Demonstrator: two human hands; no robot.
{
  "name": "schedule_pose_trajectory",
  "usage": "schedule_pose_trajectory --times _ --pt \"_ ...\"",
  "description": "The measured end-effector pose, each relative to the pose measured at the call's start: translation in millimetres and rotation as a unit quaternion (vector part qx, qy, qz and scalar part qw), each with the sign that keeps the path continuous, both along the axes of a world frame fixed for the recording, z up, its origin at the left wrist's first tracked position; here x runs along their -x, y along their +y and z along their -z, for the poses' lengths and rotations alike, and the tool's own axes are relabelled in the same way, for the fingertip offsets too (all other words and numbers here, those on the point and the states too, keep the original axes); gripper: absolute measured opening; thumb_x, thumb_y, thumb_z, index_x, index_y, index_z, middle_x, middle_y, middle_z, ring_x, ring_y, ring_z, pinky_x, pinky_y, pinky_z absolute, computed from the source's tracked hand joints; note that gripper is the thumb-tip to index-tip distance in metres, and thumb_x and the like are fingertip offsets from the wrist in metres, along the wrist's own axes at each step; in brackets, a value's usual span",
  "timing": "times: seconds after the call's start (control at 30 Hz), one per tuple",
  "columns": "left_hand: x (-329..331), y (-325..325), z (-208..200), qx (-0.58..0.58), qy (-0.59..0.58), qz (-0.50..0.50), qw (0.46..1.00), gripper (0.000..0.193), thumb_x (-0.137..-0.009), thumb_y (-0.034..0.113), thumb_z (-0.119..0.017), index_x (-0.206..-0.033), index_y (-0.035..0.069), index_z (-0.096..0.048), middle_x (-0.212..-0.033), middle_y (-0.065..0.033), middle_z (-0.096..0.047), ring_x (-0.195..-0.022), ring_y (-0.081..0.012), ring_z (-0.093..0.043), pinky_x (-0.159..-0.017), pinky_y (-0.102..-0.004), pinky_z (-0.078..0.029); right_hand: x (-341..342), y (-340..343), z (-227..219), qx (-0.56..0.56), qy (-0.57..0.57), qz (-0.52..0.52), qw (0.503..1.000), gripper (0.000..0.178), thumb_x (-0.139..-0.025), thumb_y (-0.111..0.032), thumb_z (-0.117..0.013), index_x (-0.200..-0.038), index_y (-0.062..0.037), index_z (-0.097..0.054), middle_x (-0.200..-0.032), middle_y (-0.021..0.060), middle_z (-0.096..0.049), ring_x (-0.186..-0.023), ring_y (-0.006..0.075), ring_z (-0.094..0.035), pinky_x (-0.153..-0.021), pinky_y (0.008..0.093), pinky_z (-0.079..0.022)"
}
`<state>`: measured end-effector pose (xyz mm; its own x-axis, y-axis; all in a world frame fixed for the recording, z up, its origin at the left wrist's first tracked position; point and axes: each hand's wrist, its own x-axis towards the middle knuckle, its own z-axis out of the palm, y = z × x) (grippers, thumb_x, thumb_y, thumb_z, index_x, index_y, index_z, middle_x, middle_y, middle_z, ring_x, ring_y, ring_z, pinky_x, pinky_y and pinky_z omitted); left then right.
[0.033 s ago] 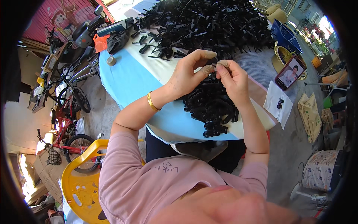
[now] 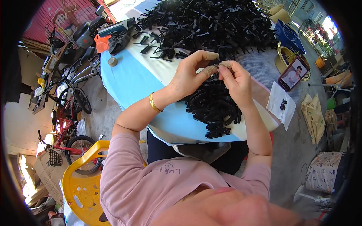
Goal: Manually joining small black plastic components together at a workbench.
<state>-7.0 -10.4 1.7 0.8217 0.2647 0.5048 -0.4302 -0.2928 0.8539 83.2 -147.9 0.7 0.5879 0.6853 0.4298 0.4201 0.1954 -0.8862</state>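
My left hand (image 2: pixel 188 77) and my right hand (image 2: pixel 238 81) meet over the table, thumbs and forefingers pinched together. Between the fingertips is a small dark piece (image 2: pixel 216 64), mostly covered by the fingers, so its kind is unclear. Tan coverings wrap several fingertips, and a gold bangle (image 2: pixel 154 102) circles my left wrist. Just below the hands lies a bunch of small black strap-like pieces (image 2: pixel 213 105), some set in neat rows near the table's front edge. Beyond the hands rises a large loose heap of similar black pieces (image 2: pixel 211 24), with a few strays at its left.
A round tape roll (image 2: pixel 112 61) and a black plastic bag (image 2: pixel 119 41) lie at the table's left. At the right are a phone (image 2: pixel 292 74) showing a person, a gold pot (image 2: pixel 281 56) and a white tissue (image 2: pixel 278 103) bearing a small black item. A yellow chair (image 2: pixel 81 184) stands lower left.
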Motion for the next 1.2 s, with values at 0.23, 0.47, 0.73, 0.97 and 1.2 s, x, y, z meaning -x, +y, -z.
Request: schedule_pose_trajectory --times 0.23,0.47,0.73,0.97,1.2 --pt "3.8 -1.7 -1.4 0.019 0.02 0.003 1.0 0.026 -0.081 -0.004 -0.057 -0.106 -0.003 -0.051 -0.1 -0.0058 -0.057 -0.096 -0.0115 -0.054 -0.084 -0.0243 -0.045 4.9 0.0 -4.3 -0.021 -0.134 0.041 0.99 0.008 -0.085 -0.007 -0.055 -0.083 0.0007 -0.057 -0.063 0.0016 -0.056 -0.057 0.0068 -0.051 -0.052 0.0191 -0.04" --pt "0.9 -2.3 0.4 -0.064 -0.053 -0.078 0.994 0.019 -0.07 -0.002 -0.066 -0.088 -0.002 -0.061 -0.089 -0.0126 -0.062 -0.081 -0.023 -0.061 -0.072 -0.0282 -0.049 10.5 1.6 -3.6 -0.035 -0.147 0.061 0.987 0.008 -0.084 -0.005 -0.056 -0.078 0.0006 -0.056 -0.058 0.0039 -0.056 -0.052 0.0094 -0.053 -0.048 0.0213 -0.039" --pt "-0.1 -4.4 -4.0 -0.185 -0.123 -0.108 0.969 0.018 -0.074 -0.005 -0.063 -0.09 -0.002 -0.058 -0.092 -0.0106 -0.06 -0.084 -0.0178 -0.059 -0.074 -0.0254 -0.047 7.0 1.4 -2.4 -0.001 -0.057 0.023 0.998 0.01 -0.087 -0.007 -0.052 -0.081 -0.0012 -0.056 -0.063 -0.002 -0.051 -0.054 0.0038 -0.043 -0.051 0.0173 -0.035" --pt "-1.7 5.7 -18.6 0.256 0.053 0.063 0.963 0.029 -0.093 0.01 -0.037 -0.121 0.001 -0.037 -0.108 -0.0194 -0.054 -0.096 -0.0249 -0.059 -0.081 -0.031 -0.05 -5.3 -7.1 -12.7 -0.081 -0.18 0.071 0.978 0.011 -0.077 -0.006 -0.066 -0.084 -0.0004 -0.058 -0.067 -0.0011 -0.054 -0.056 0.0022 -0.045 -0.051 0.0154 -0.036" --pt "-6.7 10.3 0.6 0.334 0.142 0.205 0.909 0.036 -0.093 0.015 -0.041 -0.127 0.003 -0.036 -0.115 -0.0134 -0.051 -0.099 -0.021 -0.057 -0.081 -0.0331 -0.051 -0.3 -10.6 -12.2 -0.102 -0.136 0.011 0.985 0.009 -0.077 -0.002 -0.066 -0.08 0.0011 -0.058 -0.07 0.0008 -0.058 -0.061 0.0032 -0.052 -0.054 0.0161 -0.043"
